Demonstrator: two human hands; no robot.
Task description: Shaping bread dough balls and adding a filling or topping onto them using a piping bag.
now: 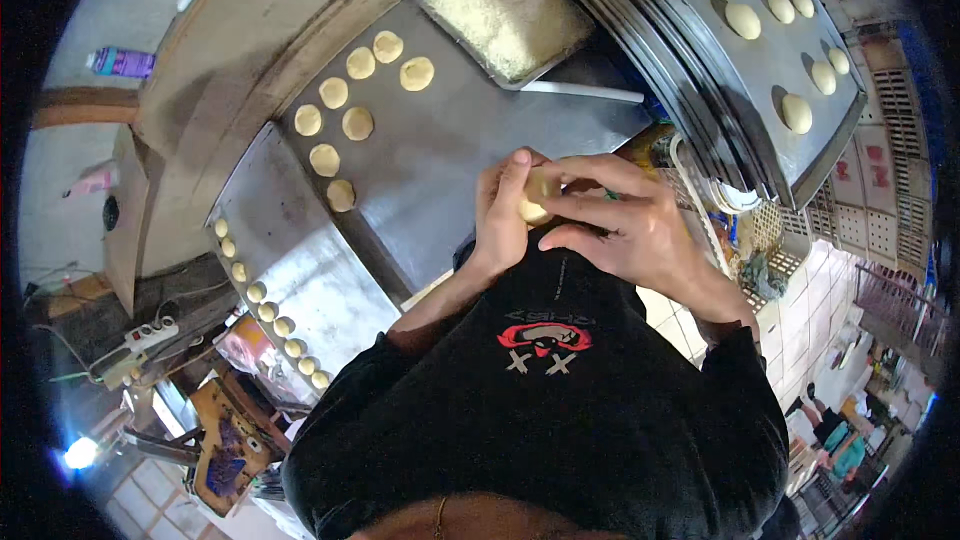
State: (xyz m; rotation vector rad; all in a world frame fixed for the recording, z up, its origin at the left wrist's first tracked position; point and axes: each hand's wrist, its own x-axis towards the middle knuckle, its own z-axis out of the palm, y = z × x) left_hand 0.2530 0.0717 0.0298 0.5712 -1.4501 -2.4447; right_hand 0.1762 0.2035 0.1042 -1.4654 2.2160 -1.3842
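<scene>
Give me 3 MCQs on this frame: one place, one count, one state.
1. Where is the tray of shredded topping?
A. beyond the flat dough discs
B. on the floor
C. in the person's lap

2. How many flat dough discs lie on the metal sheet?
A. three
B. eight
C. fifteen

3. What is the dough piece doing?
A. lying on the sheet
B. held by both hands
C. sitting in the tray

Key: A, it sits at the sheet's far end; B, eight show; B, left hand and right hand enclose it.
</scene>
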